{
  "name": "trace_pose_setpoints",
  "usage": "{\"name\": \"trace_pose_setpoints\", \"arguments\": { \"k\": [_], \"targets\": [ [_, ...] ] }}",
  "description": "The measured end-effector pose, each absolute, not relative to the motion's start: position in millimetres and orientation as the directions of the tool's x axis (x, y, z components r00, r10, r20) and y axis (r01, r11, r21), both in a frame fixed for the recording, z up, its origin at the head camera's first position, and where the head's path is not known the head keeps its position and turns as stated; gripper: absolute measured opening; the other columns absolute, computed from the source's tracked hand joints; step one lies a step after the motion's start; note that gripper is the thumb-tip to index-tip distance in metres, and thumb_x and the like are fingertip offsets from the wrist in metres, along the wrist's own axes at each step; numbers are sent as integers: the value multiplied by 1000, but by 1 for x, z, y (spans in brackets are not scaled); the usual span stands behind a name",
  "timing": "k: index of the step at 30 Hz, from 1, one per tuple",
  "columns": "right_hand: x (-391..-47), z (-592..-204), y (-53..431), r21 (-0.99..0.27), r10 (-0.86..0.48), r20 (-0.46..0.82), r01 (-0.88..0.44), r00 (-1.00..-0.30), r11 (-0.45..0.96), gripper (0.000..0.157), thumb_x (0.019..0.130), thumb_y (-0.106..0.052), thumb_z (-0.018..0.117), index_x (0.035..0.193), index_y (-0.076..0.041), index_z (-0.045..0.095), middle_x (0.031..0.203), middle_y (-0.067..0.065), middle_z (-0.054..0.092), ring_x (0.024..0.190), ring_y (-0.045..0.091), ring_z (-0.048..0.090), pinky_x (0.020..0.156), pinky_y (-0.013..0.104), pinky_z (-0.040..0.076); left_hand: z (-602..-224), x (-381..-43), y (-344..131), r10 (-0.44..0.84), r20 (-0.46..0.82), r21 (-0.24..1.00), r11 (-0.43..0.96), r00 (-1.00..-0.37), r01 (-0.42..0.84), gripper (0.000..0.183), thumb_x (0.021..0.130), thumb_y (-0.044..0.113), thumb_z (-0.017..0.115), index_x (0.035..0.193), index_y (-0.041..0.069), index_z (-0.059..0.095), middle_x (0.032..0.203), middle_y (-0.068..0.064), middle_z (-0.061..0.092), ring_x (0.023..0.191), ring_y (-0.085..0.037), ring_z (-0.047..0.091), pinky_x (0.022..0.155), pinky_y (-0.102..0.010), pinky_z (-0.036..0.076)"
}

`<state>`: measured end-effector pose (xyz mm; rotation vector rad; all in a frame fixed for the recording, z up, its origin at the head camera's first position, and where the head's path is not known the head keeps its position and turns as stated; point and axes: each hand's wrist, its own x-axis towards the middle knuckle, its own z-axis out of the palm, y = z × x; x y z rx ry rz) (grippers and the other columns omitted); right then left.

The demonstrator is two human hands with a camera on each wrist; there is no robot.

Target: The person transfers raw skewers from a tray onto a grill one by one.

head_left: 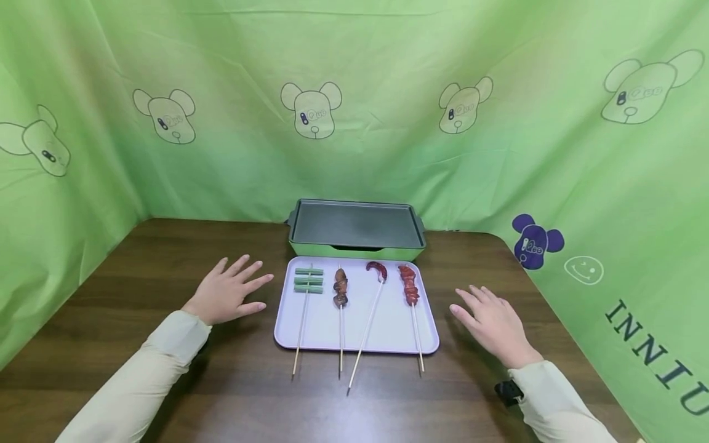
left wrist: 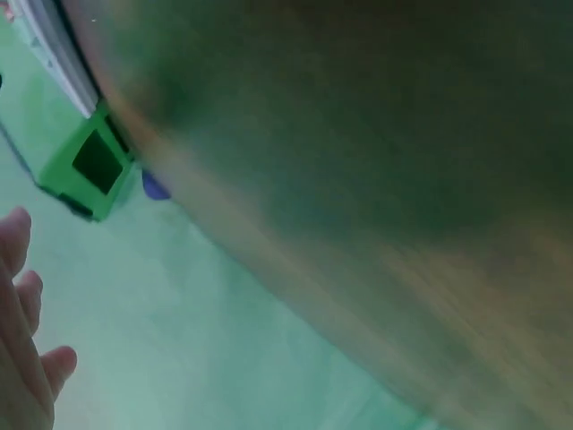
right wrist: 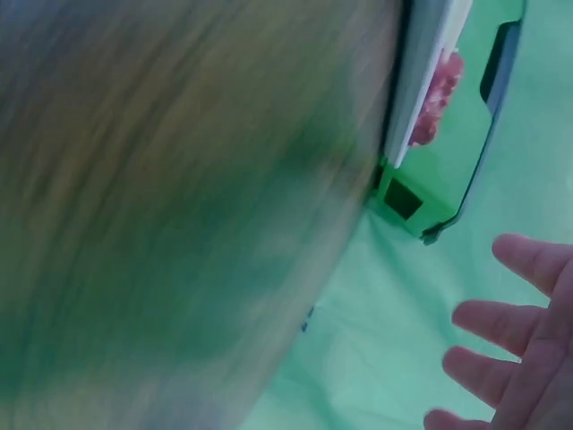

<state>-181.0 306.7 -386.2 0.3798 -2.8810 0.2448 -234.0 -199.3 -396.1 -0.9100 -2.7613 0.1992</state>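
My left hand [head_left: 224, 294] is spread flat-fingered over the table, left of the pale lilac tray [head_left: 321, 335], holding nothing. On the other side my right hand [head_left: 493, 323] has its fingers extended and holds nothing either. Four sticks would be several: skewers lie on the tray, handles sticking out over its near edge. From left they carry green bean pieces [head_left: 308, 280], brown meat chunks [head_left: 340, 288], a curled dark-red piece [head_left: 378, 269] and red meat [head_left: 408, 285]. The right wrist view shows the red meat [right wrist: 437, 98] past the tray's edge.
Right behind the tray stands a green grill with a dark flat plate [head_left: 357, 223]. The brown wooden table [head_left: 232, 381] reaches to a green curtain [head_left: 388, 166] at the back and sides. A dark band [head_left: 508, 392] is on the right wrist.
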Motion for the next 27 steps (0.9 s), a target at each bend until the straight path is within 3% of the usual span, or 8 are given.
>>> {"name": "trace_pose_setpoints", "arguments": {
  "k": [4,7,12,16,21,24,27],
  "targets": [
    [-178,-383,303,-334,-193,237,-266,-952,904,44,102,-32,44,118,4,64,119,25,62,114,45,55,93,56,41,-395,-247,-191,644,93,-201,759,-759,619,59,92,54,50,138,18,54,143,-11,48,135,-37,35,104,-60,29],
    [-176,-381,299,-507,-145,175,-215,-974,835,45,104,-29,39,116,6,65,112,24,66,109,42,59,92,55,43,-395,-254,-186,678,46,-222,723,-734,654,59,93,54,49,138,17,55,142,-10,50,135,-37,37,103,-58,31],
    [-175,-381,290,-686,-148,49,-141,-988,713,43,105,-25,39,112,10,64,100,22,69,98,38,64,88,51,48,-398,-260,-177,704,-12,-232,688,-710,687,59,93,54,47,138,17,55,141,-8,51,134,-35,38,103,-56,33],
    [-176,-382,285,-756,-192,-71,-73,-979,651,45,104,-26,42,115,14,61,97,21,69,89,32,67,79,45,53,-400,-262,-169,705,-57,-243,677,-707,694,58,94,57,43,138,21,55,142,-5,50,135,-34,37,104,-56,32],
    [-176,-384,282,-800,-319,-172,-57,-932,597,58,105,-34,33,117,18,56,95,24,69,78,27,67,60,36,50,-401,-263,-163,710,-79,-269,661,-700,701,56,93,59,43,135,25,58,140,-1,52,136,-33,37,104,-55,33],
    [-174,-383,281,-816,-364,-233,-22,-902,577,61,105,-37,34,111,18,59,91,22,70,72,23,67,54,33,47,-400,-264,-163,711,-85,-293,651,-698,700,56,93,61,42,133,25,60,139,0,53,136,-32,37,103,-55,33],
    [-171,-384,280,-820,-393,-325,48,-860,571,56,102,-36,42,101,15,65,81,17,71,58,13,63,49,26,45,-399,-265,-163,707,-92,-300,652,-702,696,57,93,61,42,133,25,59,139,0,53,136,-32,37,104,-54,33]
  ]
}}
